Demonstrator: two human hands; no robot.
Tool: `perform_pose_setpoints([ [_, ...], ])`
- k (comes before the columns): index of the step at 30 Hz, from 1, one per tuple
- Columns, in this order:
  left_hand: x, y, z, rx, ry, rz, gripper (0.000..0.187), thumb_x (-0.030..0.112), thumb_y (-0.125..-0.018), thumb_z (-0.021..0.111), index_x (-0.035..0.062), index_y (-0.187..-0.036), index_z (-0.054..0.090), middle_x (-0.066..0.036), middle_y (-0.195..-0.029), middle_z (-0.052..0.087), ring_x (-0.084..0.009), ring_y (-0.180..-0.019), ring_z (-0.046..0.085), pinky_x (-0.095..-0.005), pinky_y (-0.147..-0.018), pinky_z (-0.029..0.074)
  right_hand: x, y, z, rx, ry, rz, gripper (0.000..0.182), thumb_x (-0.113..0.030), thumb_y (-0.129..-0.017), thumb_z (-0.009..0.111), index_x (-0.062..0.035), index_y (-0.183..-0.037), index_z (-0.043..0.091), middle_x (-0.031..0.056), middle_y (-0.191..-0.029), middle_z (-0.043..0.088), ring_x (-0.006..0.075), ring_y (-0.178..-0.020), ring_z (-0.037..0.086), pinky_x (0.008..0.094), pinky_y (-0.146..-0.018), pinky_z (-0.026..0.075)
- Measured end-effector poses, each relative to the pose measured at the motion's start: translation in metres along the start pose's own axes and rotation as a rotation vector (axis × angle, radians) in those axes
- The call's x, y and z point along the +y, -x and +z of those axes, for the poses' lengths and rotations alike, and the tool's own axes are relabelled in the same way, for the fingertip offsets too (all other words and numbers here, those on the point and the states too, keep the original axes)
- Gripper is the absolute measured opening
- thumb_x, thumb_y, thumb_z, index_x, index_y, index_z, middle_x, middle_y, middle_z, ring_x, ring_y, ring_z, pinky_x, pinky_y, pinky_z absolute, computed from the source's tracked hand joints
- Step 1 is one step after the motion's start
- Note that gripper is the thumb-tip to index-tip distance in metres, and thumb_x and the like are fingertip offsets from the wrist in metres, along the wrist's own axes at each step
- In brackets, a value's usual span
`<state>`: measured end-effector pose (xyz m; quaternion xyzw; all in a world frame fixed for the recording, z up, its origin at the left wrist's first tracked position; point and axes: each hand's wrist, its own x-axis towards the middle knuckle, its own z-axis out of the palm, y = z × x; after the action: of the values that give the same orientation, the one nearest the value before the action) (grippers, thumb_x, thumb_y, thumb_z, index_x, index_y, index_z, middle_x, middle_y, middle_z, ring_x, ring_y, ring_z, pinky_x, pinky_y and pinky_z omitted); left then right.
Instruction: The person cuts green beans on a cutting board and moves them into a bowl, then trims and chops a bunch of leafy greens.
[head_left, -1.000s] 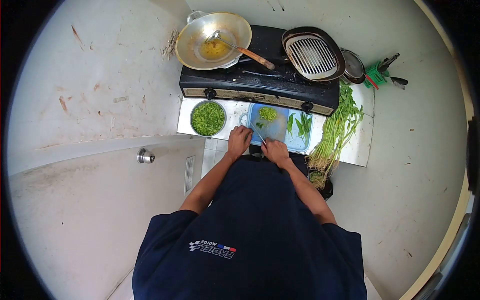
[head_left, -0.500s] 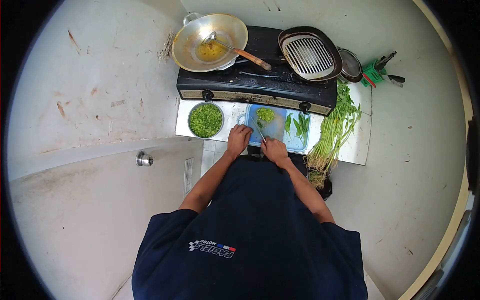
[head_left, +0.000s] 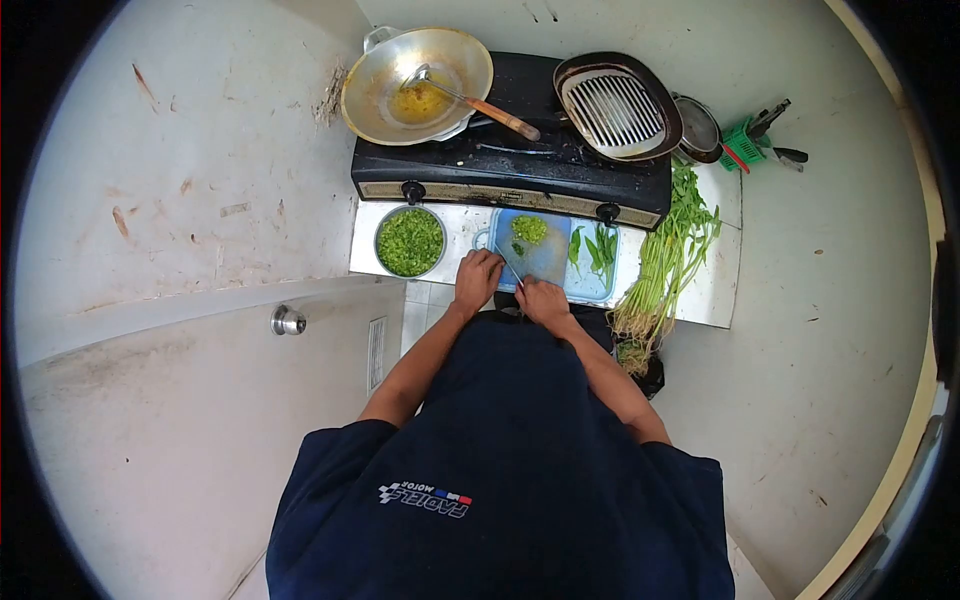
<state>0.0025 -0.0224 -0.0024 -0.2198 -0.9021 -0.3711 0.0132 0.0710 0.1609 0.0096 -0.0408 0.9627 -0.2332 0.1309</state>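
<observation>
The head camera looks straight down at a person in a dark shirt (head_left: 500, 470) standing at a small counter (head_left: 720, 290). The blue board (head_left: 548, 258) lies on the counter, and everything else sits around it.

The left hand (head_left: 477, 281) rests at the near left corner of the board, fingers curled down; what they press on is too small to tell. The right hand (head_left: 541, 299) is at the near edge of the board, just beside the left hand, fingers closed around the handle of a knife (head_left: 510, 268). The thin blade slants up and left from that hand, over the board.

A little pile of chopped greens (head_left: 529, 229) sits at the far side of the board. A few whole leaves (head_left: 598, 250) lie on the right part of the board.

Left of the board stands a bowl (head_left: 409, 241) full of chopped greens. Right of the board lies a long bunch of stalks (head_left: 668, 262) with roots at the near end. Behind the board is a black stove (head_left: 510, 165). On the stove sit a wok (head_left: 416, 72) with a spoon (head_left: 470, 98) in it, and a grill pan (head_left: 618, 106).
</observation>
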Motion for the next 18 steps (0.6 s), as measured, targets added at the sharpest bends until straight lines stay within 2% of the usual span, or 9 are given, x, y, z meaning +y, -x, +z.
perform_pose_setpoints([
  [7,0.0,0.004,0.001,0.023,0.003,0.01,0.008,0.01,-0.089,0.071,0.0071,-0.095,0.074,-0.009,-0.092,0.067,-0.0335,-0.09,0.061,-0.0444,-0.083,0.049,0.004,-0.001,0.003,0.004,0.042,-0.047,0.037,-0.032,-0.103,0.054,0.0013,-0.093,0.064,0.025,-0.076,0.072,0.0433,-0.073,0.072,0.0516,-0.07,0.058],
  [13,-0.001,0.002,0.0,-0.022,0.023,-0.041,0.007,0.01,-0.088,0.071,0.0079,-0.094,0.074,-0.01,-0.091,0.067,-0.0331,-0.089,0.062,-0.0442,-0.083,0.049,0.007,0.009,0.0,-0.037,0.049,-0.007,0.039,-0.034,-0.103,0.052,0.0017,-0.092,0.064,0.0251,-0.074,0.071,0.0431,-0.071,0.072,0.0512,-0.069,0.058],
  [18,-0.003,0.001,0.0,-0.01,0.04,-0.033,0.006,0.01,-0.088,0.072,0.0076,-0.093,0.074,-0.01,-0.089,0.068,-0.0331,-0.088,0.062,-0.044,-0.083,0.049,0.006,0.006,0.003,0.051,0.018,-0.025,0.041,-0.035,-0.103,0.052,0.0016,-0.09,0.064,0.0244,-0.071,0.07,0.043,-0.069,0.072,0.0505,-0.067,0.058],
])
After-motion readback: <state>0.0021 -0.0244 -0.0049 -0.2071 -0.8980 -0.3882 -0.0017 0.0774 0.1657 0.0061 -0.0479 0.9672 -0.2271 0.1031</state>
